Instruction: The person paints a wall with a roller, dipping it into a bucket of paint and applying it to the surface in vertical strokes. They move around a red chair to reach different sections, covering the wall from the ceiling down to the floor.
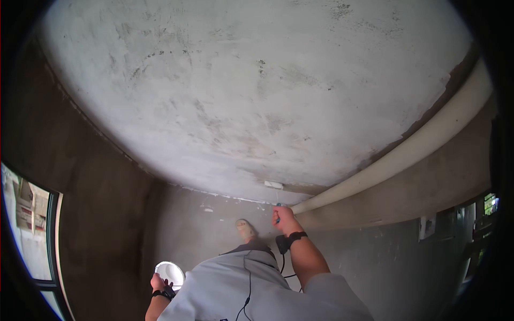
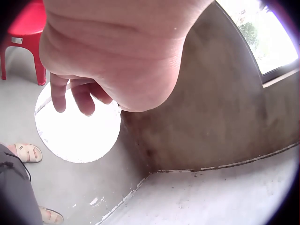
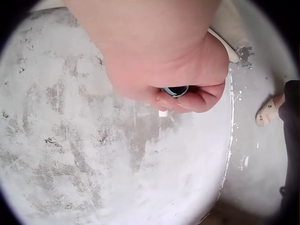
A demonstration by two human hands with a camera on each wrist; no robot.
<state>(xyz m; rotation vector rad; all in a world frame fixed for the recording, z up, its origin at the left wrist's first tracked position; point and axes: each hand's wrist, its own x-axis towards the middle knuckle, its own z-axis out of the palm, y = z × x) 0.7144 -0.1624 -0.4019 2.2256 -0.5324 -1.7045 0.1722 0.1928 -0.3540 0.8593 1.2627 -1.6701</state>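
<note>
A: What does the right hand [image 1: 282, 216] hold?

B: Its fingers [image 3: 197, 99] are curled tight round a slim tool with a blue-rimmed dark handle end [image 3: 175, 90]. In the right wrist view only that round end shows, between the thumb and the curled fingers. In the head view a bit of blue [image 1: 278, 205] sticks out past the knuckles, right at the grey plastered wall [image 1: 241, 91]. I cannot tell what kind of tool it is.

A: And beyond those fingertips?

B: A small white patch [image 3: 163, 113] on the plaster just past them, and a cream-coloured round pipe [image 1: 428, 142] running along the wall's lower edge, off to the thumb side.

A: The left hand [image 1: 160, 282]?

B: It grips a round white flat disc, like a plate or lid [image 2: 79, 131], by its rim. The fingers [image 2: 84, 99] fold over the near edge, with the disc spreading out under and beyond them.

A: What lies around it?

B: Past the disc, a red plastic stool [image 2: 26, 37] on the grey concrete floor [image 2: 84, 187]. Below the fingers, a foot in a beige sandal [image 2: 26, 152]. Out from the palm side, a window [image 2: 262, 33] in the bare wall
</note>
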